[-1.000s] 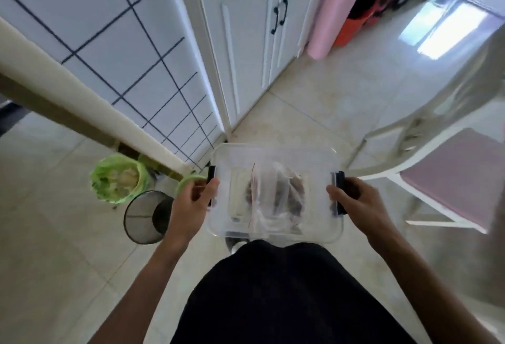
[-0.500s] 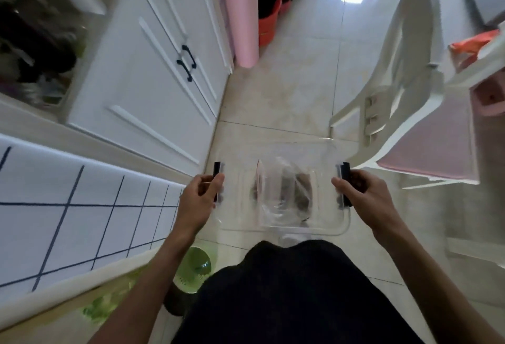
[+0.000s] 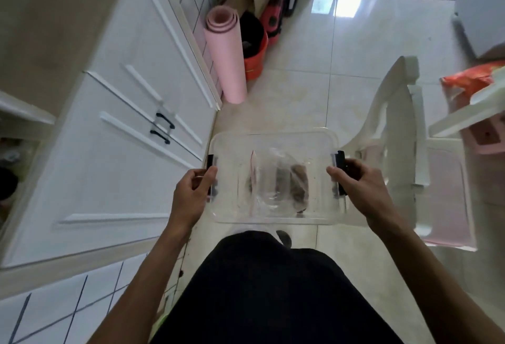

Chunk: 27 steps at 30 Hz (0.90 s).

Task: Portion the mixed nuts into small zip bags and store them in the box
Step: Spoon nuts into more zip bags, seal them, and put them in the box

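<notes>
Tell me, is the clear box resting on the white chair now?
No, the clear box is held in the air by the left hand and right hand, beside the white chair.

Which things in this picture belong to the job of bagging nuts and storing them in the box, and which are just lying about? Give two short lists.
Part of the job:
clear box
zip bags of nuts
left hand gripping one black latch
right hand gripping the other

Just lying about:
pink rolled mat
orange bucket
white chair
white cupboard
</notes>
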Each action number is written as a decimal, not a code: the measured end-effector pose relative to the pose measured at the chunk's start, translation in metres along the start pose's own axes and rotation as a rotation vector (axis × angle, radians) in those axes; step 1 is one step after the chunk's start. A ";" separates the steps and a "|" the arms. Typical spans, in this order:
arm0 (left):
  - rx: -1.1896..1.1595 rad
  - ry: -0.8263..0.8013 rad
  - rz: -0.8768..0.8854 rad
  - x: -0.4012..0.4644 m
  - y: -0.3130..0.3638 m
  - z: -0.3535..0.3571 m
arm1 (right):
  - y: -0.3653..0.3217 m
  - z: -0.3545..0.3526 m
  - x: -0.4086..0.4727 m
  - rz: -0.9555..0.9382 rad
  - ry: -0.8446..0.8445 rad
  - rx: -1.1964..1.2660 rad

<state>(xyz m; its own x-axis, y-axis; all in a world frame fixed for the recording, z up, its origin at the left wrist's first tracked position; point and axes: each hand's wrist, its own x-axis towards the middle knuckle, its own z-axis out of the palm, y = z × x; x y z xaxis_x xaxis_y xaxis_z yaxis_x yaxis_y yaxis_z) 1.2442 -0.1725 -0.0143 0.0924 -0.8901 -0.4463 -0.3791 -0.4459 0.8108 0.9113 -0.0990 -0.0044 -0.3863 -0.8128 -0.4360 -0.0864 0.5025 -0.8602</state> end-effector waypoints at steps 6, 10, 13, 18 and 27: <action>-0.028 -0.011 -0.003 0.102 0.056 0.024 | -0.050 0.006 0.106 0.017 0.019 -0.019; -0.066 -0.002 -0.034 0.163 0.094 0.025 | -0.097 0.018 0.173 0.021 0.016 -0.036; -0.123 0.045 -0.031 0.205 0.122 0.015 | -0.143 0.037 0.229 -0.001 -0.013 -0.061; -0.213 0.204 -0.044 0.249 0.156 -0.013 | -0.221 0.083 0.314 -0.098 -0.166 -0.113; -0.326 0.664 -0.131 0.261 0.190 -0.058 | -0.359 0.199 0.426 -0.309 -0.598 -0.260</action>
<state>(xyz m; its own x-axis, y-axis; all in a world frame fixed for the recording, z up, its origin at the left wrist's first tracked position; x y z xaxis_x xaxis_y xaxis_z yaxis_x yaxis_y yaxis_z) 1.2501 -0.4953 0.0451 0.6934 -0.6515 -0.3077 -0.0449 -0.4654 0.8840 0.9606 -0.6844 0.0660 0.2538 -0.9137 -0.3174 -0.3552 0.2172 -0.9092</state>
